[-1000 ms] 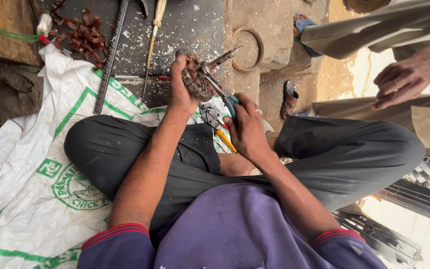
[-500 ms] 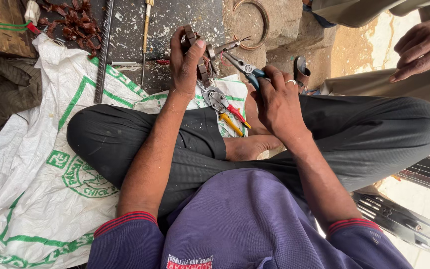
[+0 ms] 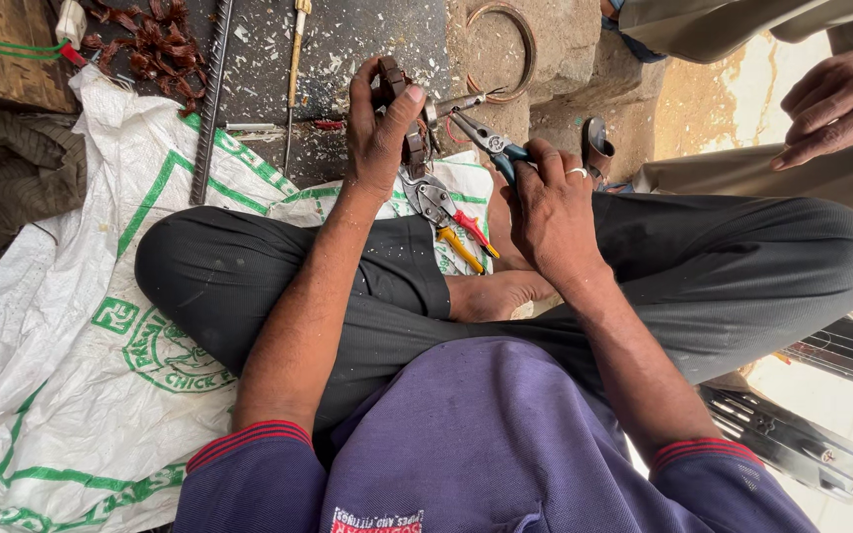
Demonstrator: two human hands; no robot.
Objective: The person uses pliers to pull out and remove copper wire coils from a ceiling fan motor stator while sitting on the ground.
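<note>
Since half a second ago the left hand (image 3: pixel 377 128) has turned the dark motor part (image 3: pixel 399 104) upright, fingers closed round it above the lap; the right hand (image 3: pixel 550 202) grips blue-handled pliers (image 3: pixel 491 146), jaws near the part; steady it firmly and nip small.

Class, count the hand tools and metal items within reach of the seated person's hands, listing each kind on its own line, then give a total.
Blue-handled pliers, in the right hand: 1
Red-and-yellow-handled snips: 1
Dark metal part, in the left hand: 1
Metal ring: 1
Ribbed steel bar: 1
Total: 5
</note>
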